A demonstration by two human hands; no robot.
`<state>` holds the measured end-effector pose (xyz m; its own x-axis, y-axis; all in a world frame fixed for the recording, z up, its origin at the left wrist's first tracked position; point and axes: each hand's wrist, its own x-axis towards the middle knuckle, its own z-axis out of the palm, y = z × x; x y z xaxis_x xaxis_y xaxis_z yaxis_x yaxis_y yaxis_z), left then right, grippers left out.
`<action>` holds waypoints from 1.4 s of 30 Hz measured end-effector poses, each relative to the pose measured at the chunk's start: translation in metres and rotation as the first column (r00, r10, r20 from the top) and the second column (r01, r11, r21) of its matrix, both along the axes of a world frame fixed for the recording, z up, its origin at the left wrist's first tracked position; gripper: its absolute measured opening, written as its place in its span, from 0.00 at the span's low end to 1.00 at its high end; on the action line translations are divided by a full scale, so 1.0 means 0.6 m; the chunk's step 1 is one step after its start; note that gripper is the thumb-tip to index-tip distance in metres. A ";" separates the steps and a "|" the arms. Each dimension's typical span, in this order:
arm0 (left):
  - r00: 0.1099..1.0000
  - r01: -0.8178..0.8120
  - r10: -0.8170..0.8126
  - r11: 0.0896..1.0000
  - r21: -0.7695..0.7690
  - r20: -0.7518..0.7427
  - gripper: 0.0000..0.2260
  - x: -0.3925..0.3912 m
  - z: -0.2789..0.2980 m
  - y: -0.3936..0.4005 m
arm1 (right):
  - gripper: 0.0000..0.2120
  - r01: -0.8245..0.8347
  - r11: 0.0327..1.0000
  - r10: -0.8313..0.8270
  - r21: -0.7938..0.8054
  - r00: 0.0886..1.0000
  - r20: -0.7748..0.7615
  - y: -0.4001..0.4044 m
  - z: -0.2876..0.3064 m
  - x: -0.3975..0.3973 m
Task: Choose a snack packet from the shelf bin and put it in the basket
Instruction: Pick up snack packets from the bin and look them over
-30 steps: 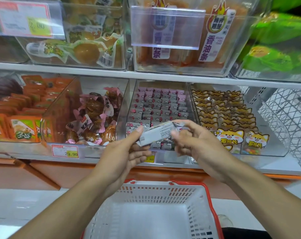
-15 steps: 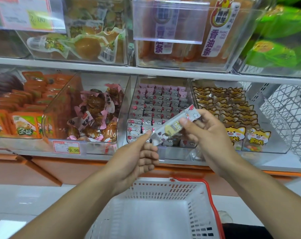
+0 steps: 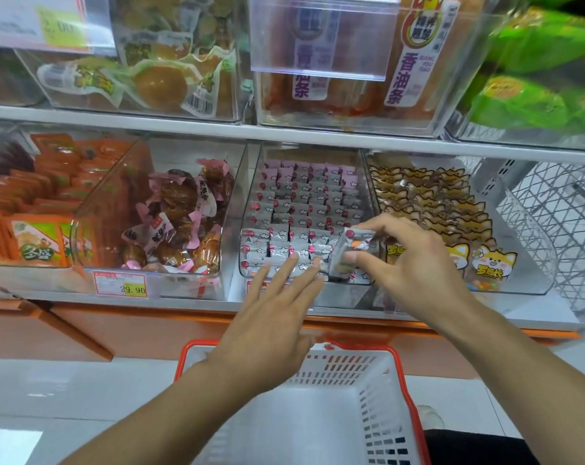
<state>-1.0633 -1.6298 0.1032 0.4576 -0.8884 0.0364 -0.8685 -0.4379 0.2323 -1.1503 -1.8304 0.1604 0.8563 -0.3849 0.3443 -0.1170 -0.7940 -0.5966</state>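
Observation:
My right hand (image 3: 415, 263) pinches a small silver snack packet (image 3: 346, 251) with a red dot, held on end at the front right corner of the clear shelf bin (image 3: 247, 209) full of the same silver and pink packets. My left hand (image 3: 271, 323) is spread flat with straight fingers, its fingertips in front of the bin's front wall, holding nothing. Below both hands stands the white basket (image 3: 378, 391) with a red rim; I see nothing inside it.
Clear bins flank the packet bin: brown wrapped snacks (image 3: 180, 216) to the left, yellow dog-print packets (image 3: 452, 223) to the right, orange packs (image 3: 33, 209) at far left. An upper shelf (image 3: 284, 132) with more bins overhangs. A white wire rack (image 3: 559, 223) is at far right.
My left hand let go of the packet and spread flat. My right hand carried the packet down and forward to the bin's front right corner, turning it on end.

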 end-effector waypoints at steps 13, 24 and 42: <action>0.997 -0.062 0.060 0.997 0.048 0.053 0.34 -0.007 -0.005 -0.006 | 0.17 -0.221 0.866 0.039 -0.448 0.923 -0.382 -0.004 -0.028 0.018; 0.995 0.084 -0.084 0.996 0.004 0.054 0.36 -0.020 -0.004 -0.019 | 0.05 -0.159 0.665 -0.243 -0.729 0.877 -0.414 -0.004 0.002 0.017; 0.970 -0.062 0.016 0.982 -0.181 -0.244 0.27 -0.026 -0.002 -0.010 | 0.07 0.194 0.888 -0.339 0.417 0.888 0.310 -0.014 0.023 0.001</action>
